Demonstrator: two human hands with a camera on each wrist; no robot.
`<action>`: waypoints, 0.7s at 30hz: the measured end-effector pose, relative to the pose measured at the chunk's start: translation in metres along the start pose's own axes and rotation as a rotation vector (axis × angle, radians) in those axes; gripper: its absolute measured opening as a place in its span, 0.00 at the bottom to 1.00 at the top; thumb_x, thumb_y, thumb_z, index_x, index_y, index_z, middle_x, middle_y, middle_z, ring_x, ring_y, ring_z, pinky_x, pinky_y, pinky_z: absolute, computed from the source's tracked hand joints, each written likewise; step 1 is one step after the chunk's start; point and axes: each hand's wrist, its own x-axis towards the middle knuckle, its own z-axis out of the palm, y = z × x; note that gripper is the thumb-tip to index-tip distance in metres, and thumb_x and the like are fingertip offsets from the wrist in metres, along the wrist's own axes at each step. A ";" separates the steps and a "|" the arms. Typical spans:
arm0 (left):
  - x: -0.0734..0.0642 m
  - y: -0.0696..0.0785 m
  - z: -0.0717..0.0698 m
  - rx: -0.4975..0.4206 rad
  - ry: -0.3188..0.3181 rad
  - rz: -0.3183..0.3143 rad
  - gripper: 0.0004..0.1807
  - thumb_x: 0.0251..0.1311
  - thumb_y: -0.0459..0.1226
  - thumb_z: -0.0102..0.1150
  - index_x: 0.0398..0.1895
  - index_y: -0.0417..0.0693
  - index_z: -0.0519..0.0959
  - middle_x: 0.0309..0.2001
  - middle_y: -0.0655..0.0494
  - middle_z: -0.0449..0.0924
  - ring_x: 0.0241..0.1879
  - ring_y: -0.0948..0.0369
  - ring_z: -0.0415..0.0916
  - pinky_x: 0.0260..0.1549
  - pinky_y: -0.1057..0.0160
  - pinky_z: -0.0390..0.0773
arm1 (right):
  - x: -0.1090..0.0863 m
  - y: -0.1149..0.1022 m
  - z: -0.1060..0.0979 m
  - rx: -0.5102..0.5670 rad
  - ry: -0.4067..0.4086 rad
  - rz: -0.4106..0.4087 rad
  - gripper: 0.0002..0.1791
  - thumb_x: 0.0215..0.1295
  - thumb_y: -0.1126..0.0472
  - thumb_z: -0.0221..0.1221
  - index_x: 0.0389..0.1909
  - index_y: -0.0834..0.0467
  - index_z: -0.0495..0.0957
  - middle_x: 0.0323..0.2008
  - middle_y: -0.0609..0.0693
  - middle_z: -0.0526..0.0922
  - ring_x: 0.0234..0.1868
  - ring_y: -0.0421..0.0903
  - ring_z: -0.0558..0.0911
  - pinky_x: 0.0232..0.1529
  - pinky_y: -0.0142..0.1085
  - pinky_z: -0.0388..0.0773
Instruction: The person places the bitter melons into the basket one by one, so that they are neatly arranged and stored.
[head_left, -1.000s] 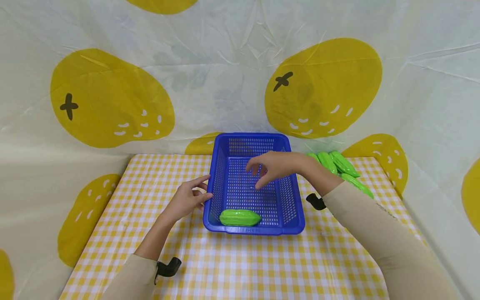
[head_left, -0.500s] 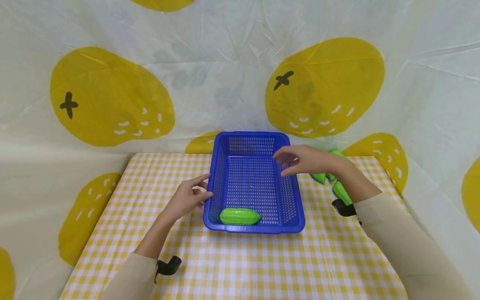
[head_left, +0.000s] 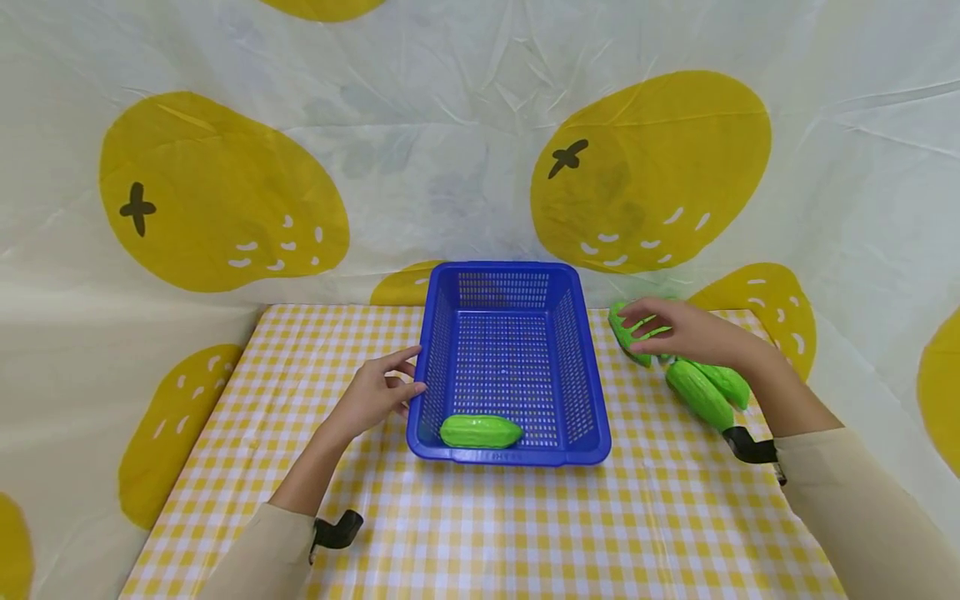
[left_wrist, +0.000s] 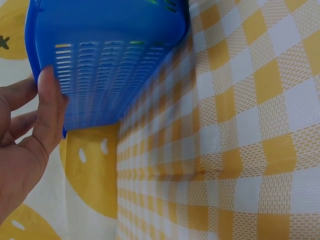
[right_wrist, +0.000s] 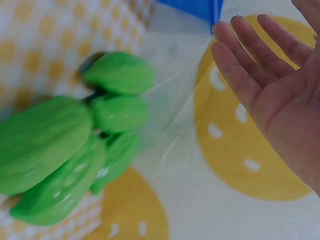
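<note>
A blue plastic basket (head_left: 502, 367) with slotted walls stands mid-table. One glossy green ribbed gourd (head_left: 481, 432) lies inside along its near wall. My left hand (head_left: 375, 395) holds the basket's left rim, thumb and fingertips at the edge; the left wrist view has one finger (left_wrist: 48, 100) against the outer wall. Over the pile of green gourds (head_left: 699, 392) right of the basket, my right hand (head_left: 686, 329) hovers with fingers loosely bent and nothing in them. It partly hides the pile in the head view. In the right wrist view several gourds (right_wrist: 45, 140) lie together, apart from the palm (right_wrist: 287, 105).
A yellow-and-white checked cloth (head_left: 480, 533) covers the table. Directly behind the basket hangs a pale sheet printed with large yellow fruit (head_left: 652, 175), and it also closes in the sides. Both wrists carry small black camera mounts (head_left: 336, 530).
My right hand has moved right, out from above the basket to over the gourd pile, uncovering the basket's interior. The left hand, basket and gourd inside stay put.
</note>
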 end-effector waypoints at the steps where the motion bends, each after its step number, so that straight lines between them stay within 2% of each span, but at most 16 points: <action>1: 0.000 0.000 0.000 0.002 -0.001 0.001 0.36 0.68 0.29 0.65 0.77 0.41 0.65 0.52 0.36 0.76 0.29 0.60 0.82 0.32 0.41 0.89 | -0.004 0.005 0.000 0.002 0.006 0.011 0.30 0.73 0.55 0.64 0.71 0.62 0.68 0.65 0.63 0.75 0.64 0.64 0.78 0.51 0.35 0.88; 9: 0.000 -0.001 0.000 0.017 0.001 0.003 0.36 0.68 0.29 0.65 0.78 0.41 0.65 0.52 0.36 0.76 0.30 0.59 0.83 0.31 0.44 0.91 | -0.032 0.037 0.004 -0.073 0.131 0.061 0.32 0.74 0.55 0.63 0.71 0.64 0.67 0.66 0.66 0.74 0.63 0.67 0.78 0.54 0.34 0.87; 12: 0.000 -0.001 0.000 0.010 -0.002 0.006 0.36 0.68 0.29 0.65 0.77 0.41 0.65 0.52 0.35 0.76 0.30 0.59 0.83 0.30 0.45 0.91 | -0.042 0.049 0.008 -0.087 0.162 0.098 0.33 0.75 0.53 0.62 0.73 0.64 0.65 0.67 0.67 0.73 0.64 0.68 0.76 0.56 0.42 0.87; 16: 0.001 -0.002 0.000 0.003 0.000 0.007 0.36 0.68 0.29 0.65 0.77 0.41 0.65 0.52 0.35 0.76 0.30 0.59 0.83 0.32 0.41 0.90 | -0.053 0.063 0.017 -0.070 0.193 0.148 0.35 0.77 0.52 0.60 0.75 0.65 0.62 0.71 0.69 0.68 0.67 0.70 0.73 0.58 0.55 0.84; 21: 0.001 -0.003 0.001 0.003 0.002 0.006 0.35 0.68 0.29 0.65 0.77 0.40 0.66 0.52 0.35 0.76 0.30 0.59 0.83 0.33 0.40 0.90 | -0.066 0.076 0.028 -0.070 0.230 0.218 0.38 0.76 0.47 0.60 0.76 0.65 0.62 0.73 0.69 0.65 0.69 0.71 0.70 0.57 0.60 0.84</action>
